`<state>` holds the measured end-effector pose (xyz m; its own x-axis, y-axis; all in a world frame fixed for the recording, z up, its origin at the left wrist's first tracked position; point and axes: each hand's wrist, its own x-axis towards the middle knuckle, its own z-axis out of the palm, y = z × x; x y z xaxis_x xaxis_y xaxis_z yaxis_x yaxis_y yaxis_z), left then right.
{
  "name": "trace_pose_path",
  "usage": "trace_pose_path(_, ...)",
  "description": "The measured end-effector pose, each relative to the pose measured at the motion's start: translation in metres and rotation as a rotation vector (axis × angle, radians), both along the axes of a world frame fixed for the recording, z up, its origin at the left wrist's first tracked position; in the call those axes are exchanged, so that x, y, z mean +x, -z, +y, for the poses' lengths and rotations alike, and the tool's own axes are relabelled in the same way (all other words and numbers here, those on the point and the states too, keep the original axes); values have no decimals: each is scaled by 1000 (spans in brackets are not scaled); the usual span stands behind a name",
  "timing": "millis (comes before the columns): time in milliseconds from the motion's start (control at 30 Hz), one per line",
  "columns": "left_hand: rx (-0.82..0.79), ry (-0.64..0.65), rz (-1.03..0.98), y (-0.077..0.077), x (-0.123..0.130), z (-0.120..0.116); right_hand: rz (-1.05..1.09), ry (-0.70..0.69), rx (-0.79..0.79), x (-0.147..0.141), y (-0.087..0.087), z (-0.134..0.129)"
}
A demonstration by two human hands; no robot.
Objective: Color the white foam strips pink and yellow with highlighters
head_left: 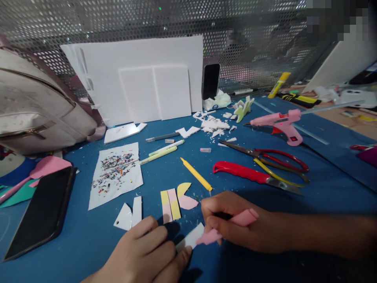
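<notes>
A pink marker (243, 217) is gripped in my right hand (232, 220), its tip against a small white strip (193, 237) on the blue table. My left hand (150, 251) presses on the lower end of that strip with its fingertips, fingers bent and close together. Just above lie yellow and pink coloured strips (171, 205) and a leaf-shaped yellow and pink piece (187, 201). White cut pieces (124, 217) rest beyond my left hand. A yellow marker (196, 174) lies beyond my right hand.
Red-handled cutter (241, 172), scissors (265, 155) and pink glue gun (279, 124) lie on the right. Beads cover a white sheet (134, 157) at left, near a dark phone (44, 208) and a bag (38, 106). White boards (103, 59) stand behind white scraps (215, 125).
</notes>
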<state>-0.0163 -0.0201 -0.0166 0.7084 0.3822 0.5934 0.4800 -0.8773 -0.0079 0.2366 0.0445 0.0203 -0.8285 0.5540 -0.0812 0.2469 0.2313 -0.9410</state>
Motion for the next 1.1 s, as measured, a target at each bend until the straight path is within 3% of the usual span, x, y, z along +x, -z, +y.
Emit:
trace_pose_path(100, 13, 5, -2, -1, -1, 0, -17, 45, 7, -1, 0, 1)
trace_pose_path(200, 14, 8, -9, -1, -1, 1, -11, -15, -14, -1, -1, 0)
trace_pose_path(333, 8, 18, 15, -1, -1, 1, -27, 35, 1, -1, -1, 0)
trace_pose_path(467, 5, 17, 8, -2, 0, 2, -25, -14, 22, -1, -1, 0)
trace_pose_path(833, 16, 31, 47, -2, -4, 1, 22, 56, -25, 0, -2, 0)
trace_pose_path(967, -8, 46, 58, -6, -3, 2, 41, -12, -30, -1, -1, 1)
trace_pose_path(1100, -22, 52, 56, -9, -2, 2, 30, 52, -18, -1, -2, 0)
